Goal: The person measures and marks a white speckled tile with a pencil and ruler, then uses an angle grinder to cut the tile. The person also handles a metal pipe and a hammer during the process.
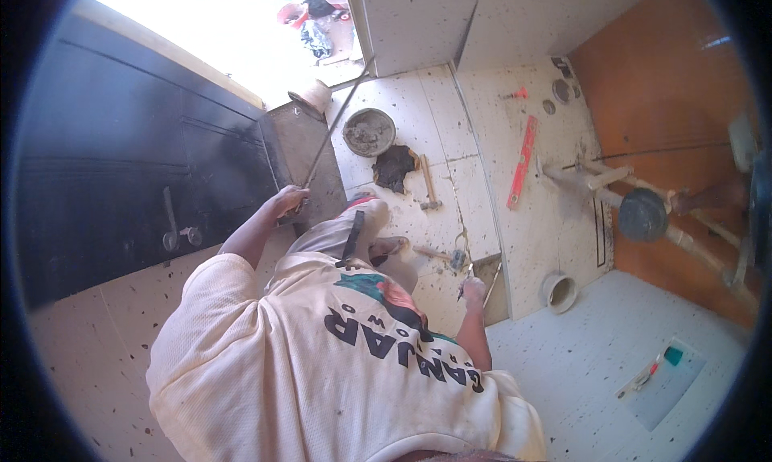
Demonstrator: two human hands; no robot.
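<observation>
My left hand (pixel 291 200) is closed on a long thin metal bar (pixel 341 108) that reaches up toward the doorway. My right hand (pixel 471 289) is closed on a small tool with a pale upper part (pixel 470 271), its exact kind unclear, beside a narrow gap (pixel 488 292) in the floor tiles. Left of it a hammer (pixel 455 259) lies by my shoe. A bucket of grey mortar (pixel 369 127), a dark irregular patch or piece (pixel 393 166) and another hammer (pixel 428 187) are on the white tiles between my hands.
A black door (pixel 121 148) stands left, beside a bright doorway with piled items. A red level (pixel 522 161), a small container (pixel 559 293) and wooden ladder (pixel 587 179) are right. Another person's arm (pixel 696 203) shows by the ladder. A pale container (pixel 314 96) sits at the threshold.
</observation>
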